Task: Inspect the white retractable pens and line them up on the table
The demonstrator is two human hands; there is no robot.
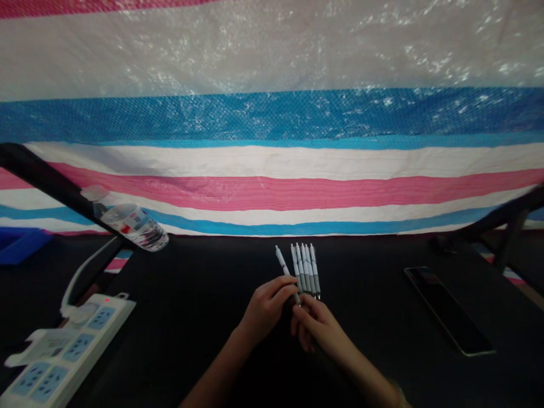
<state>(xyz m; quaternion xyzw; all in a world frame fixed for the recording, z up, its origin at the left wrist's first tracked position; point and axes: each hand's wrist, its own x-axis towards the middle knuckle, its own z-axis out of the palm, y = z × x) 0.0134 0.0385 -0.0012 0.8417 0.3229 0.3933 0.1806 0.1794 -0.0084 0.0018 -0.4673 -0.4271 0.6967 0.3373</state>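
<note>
A white pen with a grey grip (281,259) slants up and left between my hands. The fingers of my left hand (267,303) are closed around its grip section. My right hand (317,323) pinches at the pen's lower tip end, close against the left fingertips. Just beyond the hands, several matching white pens (305,265) lie side by side in a row on the black table (191,300), their clicker ends pointing away from me. Fingers partly cover the held pen's lower part.
A white power strip (96,334) with plugs sits at the left. Behind it are a tilted clear plastic bottle (136,226) and a blue bin (21,243). A dark phone (448,311) lies at the right. Striped plastic sheeting (272,192) hangs behind the table.
</note>
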